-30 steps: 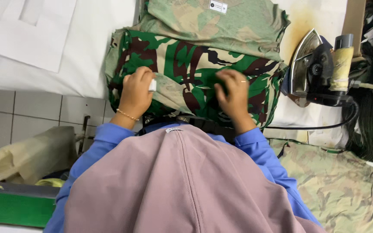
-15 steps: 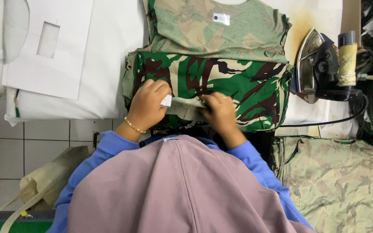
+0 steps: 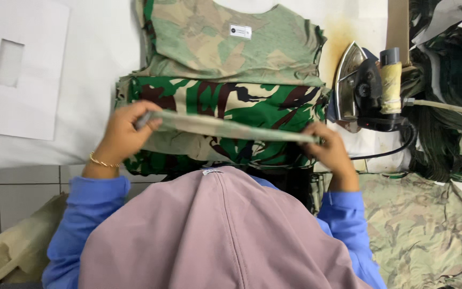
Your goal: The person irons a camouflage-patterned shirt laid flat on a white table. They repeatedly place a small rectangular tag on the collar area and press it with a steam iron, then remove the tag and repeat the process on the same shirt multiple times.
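Observation:
A camouflage garment (image 3: 231, 104) in green, brown and cream lies on the white padded board (image 3: 97, 64), partly over a paler camouflage shirt (image 3: 225, 45) with a small white label. My left hand (image 3: 124, 131) pinches the left end of the garment's folded hem (image 3: 225, 128). My right hand (image 3: 327, 150) grips the right end, and the hem is stretched straight between the two hands, lifted a little off the cloth below. A mauve head covering (image 3: 220, 235) hides the near edge of the garment.
An electric iron (image 3: 362, 88) stands on its heel at the board's right edge, its cord (image 3: 391, 152) trailing toward me. A white card template (image 3: 17, 69) with a rectangular cut-out lies at far left. More camouflage cloth (image 3: 429, 230) is piled at lower right. Tiled floor shows lower left.
My hands were close together at the garment's middle; they have moved apart to its two ends, pulling the hem taut. The view shifted slightly right.

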